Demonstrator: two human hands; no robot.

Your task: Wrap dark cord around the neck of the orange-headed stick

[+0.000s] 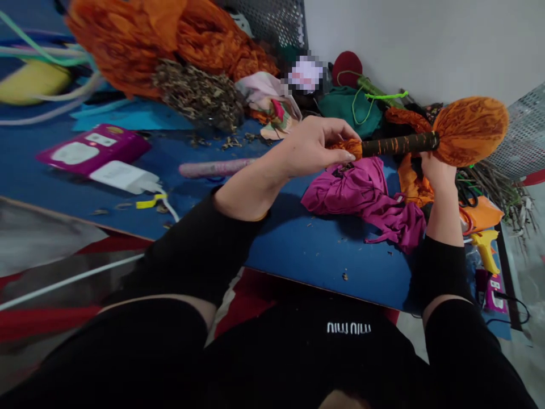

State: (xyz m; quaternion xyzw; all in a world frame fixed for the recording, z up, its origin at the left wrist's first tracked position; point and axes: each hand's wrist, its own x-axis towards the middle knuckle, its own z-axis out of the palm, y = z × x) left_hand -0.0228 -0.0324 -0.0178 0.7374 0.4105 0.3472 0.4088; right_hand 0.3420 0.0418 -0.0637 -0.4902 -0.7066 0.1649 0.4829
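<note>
A dark brown stick [394, 145] with orange streaks lies level in the air above the table. Its right end carries a large rounded bulb of orange patterned cloth [474, 130], and more orange cloth [355, 149] is gathered at its left end. My left hand [317, 145] pinches that left end between thumb and fingers. Just under the bulb, my right hand [438, 168] grips the stick from below; its fingers are mostly hidden behind it. Crumpled magenta cloth [366, 199] lies on the blue table [298, 244] beneath, with orange cloth [413, 182] beside it.
A heap of orange cloth [170, 40] and dry plant matter [200, 94] sit at the back left. Purple packaging [93, 150] and a pinkish tube [217, 167] lie at left. A yellow glue gun [485, 250] and twigs [502, 193] are at right.
</note>
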